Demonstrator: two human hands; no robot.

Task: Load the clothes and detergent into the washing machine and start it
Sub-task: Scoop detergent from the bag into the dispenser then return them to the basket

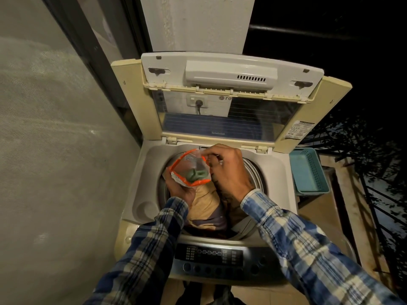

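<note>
A top-loading washing machine (141, 179) stands open, its lid (231, 71) raised at the back. Clothes (208, 208), tan and dark, fill the drum. Over the drum, my left hand (179, 189) grips the bottom of an orange-edged detergent pouch (189, 168). Inside the open pouch lies a green scoop (196, 174). My right hand (226, 170) pinches the pouch's upper edge, holding its mouth open. The control panel (211, 257) with buttons and a small display runs along the machine's front.
A teal plastic basket (307, 170) sits to the right of the machine. A wall (55, 128) closes the left side. A white pillar (198, 23) rises behind the lid. A railing (378, 194) and darkness lie on the right.
</note>
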